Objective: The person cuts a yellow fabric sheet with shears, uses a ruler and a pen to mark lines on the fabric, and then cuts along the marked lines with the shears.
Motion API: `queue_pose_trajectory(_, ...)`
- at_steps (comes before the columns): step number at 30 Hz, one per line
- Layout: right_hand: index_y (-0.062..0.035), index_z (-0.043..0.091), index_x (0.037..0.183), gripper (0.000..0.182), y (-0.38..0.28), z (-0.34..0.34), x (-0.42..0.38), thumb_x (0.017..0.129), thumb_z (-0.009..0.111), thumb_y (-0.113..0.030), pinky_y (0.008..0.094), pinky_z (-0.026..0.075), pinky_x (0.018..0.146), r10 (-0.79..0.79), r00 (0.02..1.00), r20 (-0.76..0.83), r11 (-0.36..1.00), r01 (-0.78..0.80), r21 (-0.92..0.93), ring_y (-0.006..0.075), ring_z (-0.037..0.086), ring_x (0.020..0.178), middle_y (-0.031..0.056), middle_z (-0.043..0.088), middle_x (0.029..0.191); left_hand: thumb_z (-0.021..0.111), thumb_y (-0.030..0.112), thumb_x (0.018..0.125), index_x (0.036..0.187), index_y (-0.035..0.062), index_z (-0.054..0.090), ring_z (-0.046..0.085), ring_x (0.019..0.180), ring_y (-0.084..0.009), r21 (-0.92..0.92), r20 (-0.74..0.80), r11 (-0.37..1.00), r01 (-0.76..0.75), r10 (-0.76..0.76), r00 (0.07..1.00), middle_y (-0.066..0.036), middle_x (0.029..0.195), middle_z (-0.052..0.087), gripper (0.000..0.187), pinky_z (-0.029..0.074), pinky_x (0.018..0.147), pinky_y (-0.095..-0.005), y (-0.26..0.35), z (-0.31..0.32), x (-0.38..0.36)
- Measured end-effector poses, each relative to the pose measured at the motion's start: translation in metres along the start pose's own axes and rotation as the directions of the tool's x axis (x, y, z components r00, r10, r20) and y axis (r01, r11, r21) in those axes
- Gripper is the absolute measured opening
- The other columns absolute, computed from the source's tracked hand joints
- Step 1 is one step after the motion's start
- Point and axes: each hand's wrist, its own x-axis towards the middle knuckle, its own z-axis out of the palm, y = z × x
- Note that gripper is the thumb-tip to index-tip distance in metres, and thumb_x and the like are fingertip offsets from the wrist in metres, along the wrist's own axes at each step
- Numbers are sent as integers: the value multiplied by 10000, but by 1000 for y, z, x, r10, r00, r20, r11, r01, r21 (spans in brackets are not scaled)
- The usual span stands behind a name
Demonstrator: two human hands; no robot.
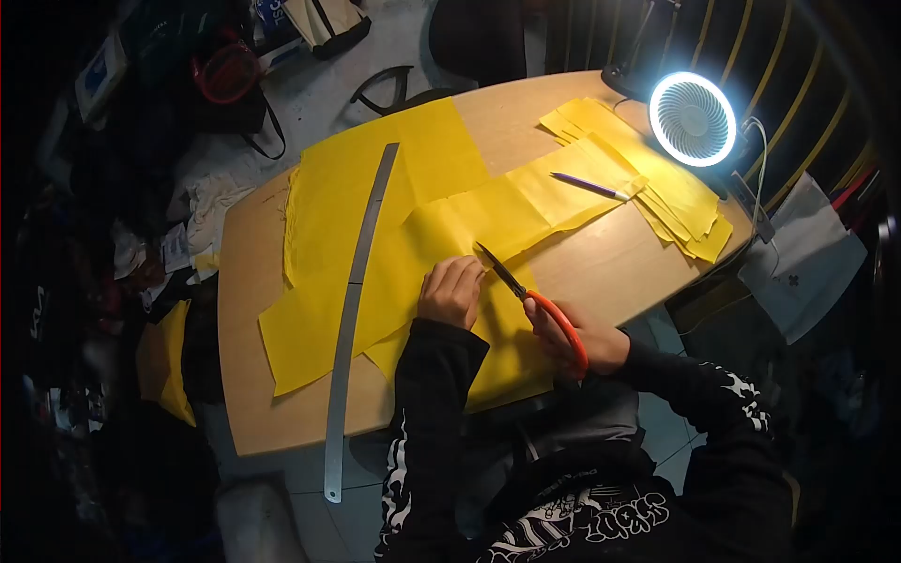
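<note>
Yellow fabric [394,216] lies in overlapping pieces across the wooden table. My left hand [452,291] rests on it near the middle, fingers bent and pressed together at the fabric's edge; whether they pinch it is hidden. My right hand [577,340] is wrapped round the orange handles of the scissors [556,317]. The scissors' dark blades point up and left, their tip just right of my left fingers and over the fabric. A long metal ruler [355,281] lies left of my left hand, its lower end sticking out past the table's front edge.
A purple pen [589,186] lies on the fabric at the right. Behind it are stacked yellow pieces [690,202] beside a lit round lamp [693,119]. The wooden table [249,403] has a curved edge. A white bag [802,258] hangs at the right.
</note>
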Motion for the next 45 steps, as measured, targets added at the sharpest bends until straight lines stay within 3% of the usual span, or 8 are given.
queue_pose_trajectory(22,-76,458,599,609,2,1,12,958,423,-566,263,349,382,-30,999,-30,998,31,49,97,432,389,-12,407,480,628,33,827,962,38,617,632,913,-285,-5,-8,1000,4,-4,1000,-111,993,650,136,474,805,-364,-2,2,-2)
queue_pose_trajectory(32,-52,490,584,640,11,0,23,963,412,-563,270,342,375,-149,987,-55,989,148,-31,103,434,384,2,428,475,623,30,833,964,27,619,631,911,-292,-23,-22,1000,14,-14,1000,-116,999,649,131,478,808,-366,0,2,-1)
queue_pose_trajectory(37,-55,489,587,635,14,-3,27,965,409,-558,271,350,372,-114,993,-32,991,112,-69,116,460,378,12,434,458,626,21,830,970,26,616,629,906,-291,-17,-16,1000,20,-20,1000,-114,1000,647,140,481,804,-363,-1,2,-1)
queue_pose_trajectory(45,-64,484,617,591,3,-2,31,957,446,-546,278,370,373,1,1000,-14,998,0,66,130,488,387,27,452,471,629,17,828,971,25,614,628,901,-298,-43,-19,999,21,-22,1000,-118,1000,645,145,482,805,-362,1,0,-1)
